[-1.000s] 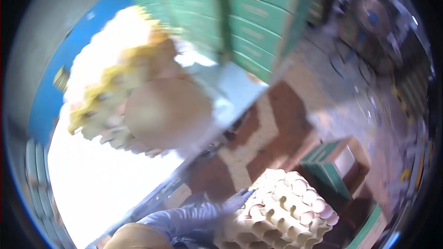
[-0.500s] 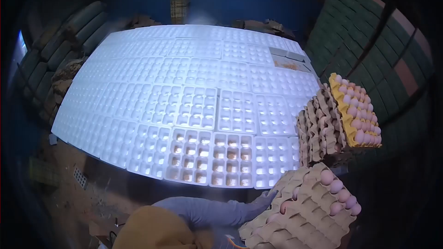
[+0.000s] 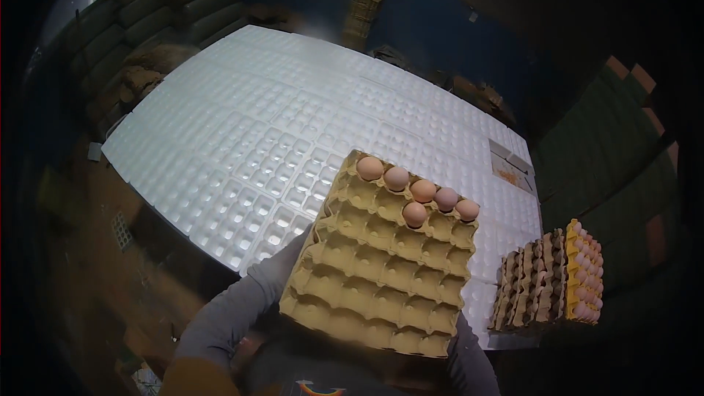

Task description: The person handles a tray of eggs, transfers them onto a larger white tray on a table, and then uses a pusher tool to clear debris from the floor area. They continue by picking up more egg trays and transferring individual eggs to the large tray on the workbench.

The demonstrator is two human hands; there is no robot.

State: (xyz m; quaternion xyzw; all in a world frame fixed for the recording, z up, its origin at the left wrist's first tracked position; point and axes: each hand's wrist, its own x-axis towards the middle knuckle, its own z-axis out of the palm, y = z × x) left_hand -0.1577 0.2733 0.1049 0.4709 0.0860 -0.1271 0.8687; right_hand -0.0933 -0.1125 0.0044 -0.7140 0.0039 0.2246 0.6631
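Observation:
A grey-brown pulp egg tray (image 3: 374,271) is raised in front of me, tilted over the near edge of the table. Several pinkish-brown eggs (image 3: 423,191) sit along its far edge, one of them in the row below; the other cups hold none. My left forearm (image 3: 246,308), in a grey sleeve, reaches to the tray's left side, and my left hand goes out of sight behind it. On the other side, my right sleeve (image 3: 473,356) runs up to the tray's lower right edge, hiding that hand too. Both hands hold the tray; their fingers are hidden.
White trays (image 3: 213,139) with square cells cover the large table. A stack of egg trays (image 3: 532,279), with a yellow egg-filled tray (image 3: 584,279) against it, stands at its right corner. Green stacks (image 3: 609,176) rise at right; filled sacks (image 3: 213,4) lie far left.
The egg tray has moved from the lower right to the middle, up before the table. Both my arms now reach to it. The whole view has tilted, and the tray stack sits lower right.

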